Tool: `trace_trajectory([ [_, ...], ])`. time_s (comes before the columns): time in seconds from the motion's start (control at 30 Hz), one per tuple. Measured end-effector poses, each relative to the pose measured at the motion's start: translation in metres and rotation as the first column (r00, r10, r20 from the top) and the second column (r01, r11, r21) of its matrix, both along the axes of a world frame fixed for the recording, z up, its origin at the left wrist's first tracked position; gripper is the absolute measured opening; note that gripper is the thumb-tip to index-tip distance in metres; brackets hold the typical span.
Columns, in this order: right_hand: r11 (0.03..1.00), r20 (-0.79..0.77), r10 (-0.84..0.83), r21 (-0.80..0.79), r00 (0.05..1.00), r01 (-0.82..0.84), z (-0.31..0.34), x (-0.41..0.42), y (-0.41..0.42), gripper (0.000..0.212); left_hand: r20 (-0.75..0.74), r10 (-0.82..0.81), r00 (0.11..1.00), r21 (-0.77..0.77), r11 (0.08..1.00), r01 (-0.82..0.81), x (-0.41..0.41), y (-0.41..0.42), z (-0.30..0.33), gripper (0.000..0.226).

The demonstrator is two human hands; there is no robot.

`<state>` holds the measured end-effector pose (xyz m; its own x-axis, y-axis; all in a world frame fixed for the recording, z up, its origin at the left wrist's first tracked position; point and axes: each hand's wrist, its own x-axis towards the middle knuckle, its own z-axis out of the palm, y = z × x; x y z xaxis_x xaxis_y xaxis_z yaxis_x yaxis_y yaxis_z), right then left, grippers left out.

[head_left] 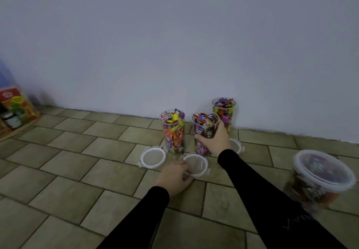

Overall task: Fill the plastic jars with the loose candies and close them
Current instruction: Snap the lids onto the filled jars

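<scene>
the right hand (214, 142) is wrapping curled fingers round the middle jar (204, 132); the left hand (174, 177) is pinching the lid (196, 164) edge on the tiles.

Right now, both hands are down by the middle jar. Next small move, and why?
Probably lift the lid that the left hand grips and set it on the middle jar. That jar is full to its rim and open, and the right hand already holds it steady. The jar at right is already lidded, so closing looks under way.
</scene>
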<state>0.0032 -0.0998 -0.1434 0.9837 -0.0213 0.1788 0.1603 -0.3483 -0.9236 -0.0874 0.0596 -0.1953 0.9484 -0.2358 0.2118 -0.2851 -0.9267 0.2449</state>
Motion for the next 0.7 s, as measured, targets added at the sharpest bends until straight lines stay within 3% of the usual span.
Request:
trace_trajectory([
  [0.13, 0.999, 0.042, -0.032, -0.011, 0.999, 0.032, -0.012, -0.005, -0.009, 0.087, 0.160, -0.107, 0.981, -0.051, 0.992, 0.117, -0.006, 0.011, -0.018, 0.023],
  [0.3, 1.000, 0.056, -0.009, -0.010, 0.998, 0.009, -0.017, -0.021, -0.023, 0.091, 0.277, 0.126, 0.953, -0.387, 0.922, -0.009, -0.013, 0.004, -0.004, 0.035],
  [0.4, 1.000, 0.070, 0.005, -0.017, 0.998, -0.004, -0.022, -0.030, -0.026, 0.096, 0.203, 0.262, 0.943, -0.762, 0.647, -0.015, -0.018, -0.011, 0.030, 0.018],
  [0.47, 0.999, 0.083, 0.010, -0.042, 0.997, -0.006, -0.022, -0.036, -0.029, 0.095, 0.165, 0.330, 0.930, -0.884, 0.468, -0.009, -0.015, -0.023, 0.054, 0.016],
  [0.53, 0.999, 0.075, 0.034, -0.034, 0.997, -0.031, -0.022, -0.042, -0.032, 0.095, 0.059, 0.328, 0.943, -0.929, 0.365, -0.069, -0.001, -0.035, 0.073, 0.019],
  [0.6, 0.998, 0.073, 0.070, -0.007, 0.995, -0.070, -0.022, -0.047, -0.034, 0.094, -0.102, 0.274, 0.956, -0.928, 0.321, -0.191, 0.013, -0.045, 0.088, 0.026],
  [0.7, 0.994, 0.049, 0.107, -0.027, 0.993, -0.106, -0.024, -0.051, -0.035, 0.085, -0.209, 0.268, 0.941, -0.836, 0.450, -0.313, 0.023, -0.062, 0.103, 0.025],
])
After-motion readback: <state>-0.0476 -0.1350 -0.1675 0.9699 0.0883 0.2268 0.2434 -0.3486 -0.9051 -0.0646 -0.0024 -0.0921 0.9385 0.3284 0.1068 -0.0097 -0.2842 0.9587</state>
